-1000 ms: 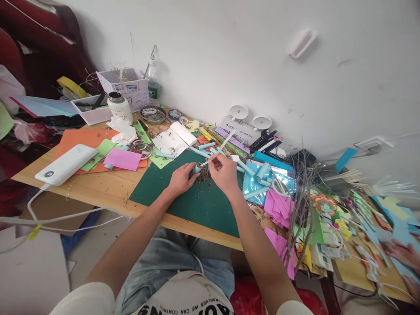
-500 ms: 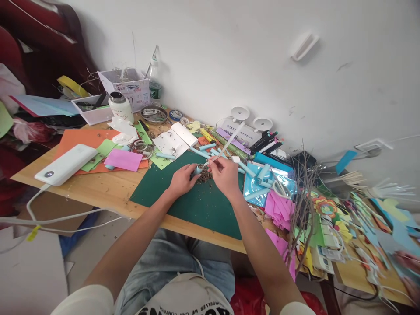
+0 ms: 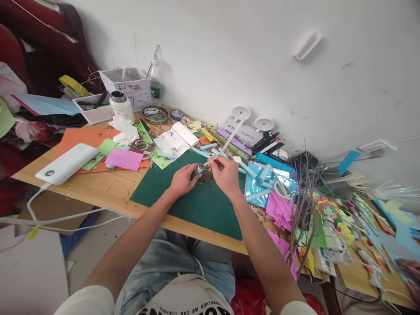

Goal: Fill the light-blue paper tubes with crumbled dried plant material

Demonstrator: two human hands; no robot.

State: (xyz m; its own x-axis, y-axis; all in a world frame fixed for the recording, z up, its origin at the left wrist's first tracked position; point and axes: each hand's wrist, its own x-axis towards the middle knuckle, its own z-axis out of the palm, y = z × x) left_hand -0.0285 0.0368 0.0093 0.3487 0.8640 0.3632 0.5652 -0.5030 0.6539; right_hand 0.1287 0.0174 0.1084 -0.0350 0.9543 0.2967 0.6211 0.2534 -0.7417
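My left hand [image 3: 183, 180] is closed around a short light-blue tube [image 3: 198, 169], whose open end faces up and looks dark inside. Between the pinched fingers of my right hand [image 3: 225, 176] is a long, thin white strip [image 3: 232, 138]. Its upper part slants up and away to the right, and its lower end is close to the tube's mouth; whether it touches the rim I cannot tell. Brown crumbs [image 3: 206, 176] lie in a small heap between my hands on the green mat [image 3: 200, 212].
More blue tubes [image 3: 258, 192] lie to the right beside pink paper [image 3: 280, 210] and upright twigs [image 3: 303, 205]. Leftward are a white power bank [image 3: 67, 164], coloured paper and an open white bottle [image 3: 121, 107]. Another person's hand [image 3: 410, 267] shows at the right edge.
The view has shifted very slightly. Both hands keep their hold on the tube and the strip, in nearly the same place.
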